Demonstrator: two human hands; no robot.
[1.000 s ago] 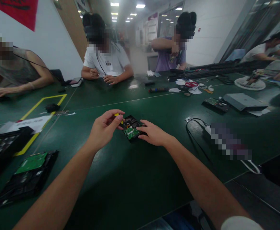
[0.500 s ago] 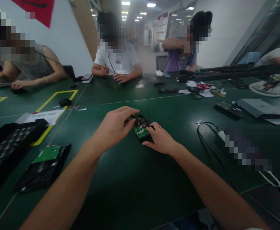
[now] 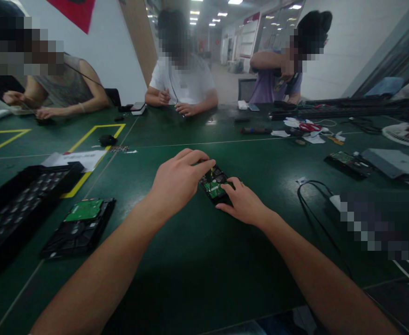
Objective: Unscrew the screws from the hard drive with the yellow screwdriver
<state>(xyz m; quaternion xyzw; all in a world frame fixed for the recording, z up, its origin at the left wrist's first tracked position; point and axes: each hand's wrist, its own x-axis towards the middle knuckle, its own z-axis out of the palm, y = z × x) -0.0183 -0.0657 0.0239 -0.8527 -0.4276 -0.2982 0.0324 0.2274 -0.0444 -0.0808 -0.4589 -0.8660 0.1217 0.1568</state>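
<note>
A small black hard drive (image 3: 215,186) with a green circuit board facing up lies on the dark green table (image 3: 197,270) in front of me. My left hand (image 3: 178,181) hovers over its far left corner, fingers pinched round a thin tool whose tip points down at the drive; most of the tool is hidden by the fingers. My right hand (image 3: 244,204) lies on the drive's near right edge, thumb and fingers gripping it and holding it against the table.
A second hard drive (image 3: 80,223) lies at the left beside a black tray (image 3: 19,204). A black cable (image 3: 312,195) loops at the right. Yellow tape (image 3: 85,139), papers and more drives lie farther off. Other people sit along the far side.
My left hand has turned palm-down and lowered over the drive, hiding the yellow end of the tool. My right hand has stayed on the drive. My view has shifted left.
</note>
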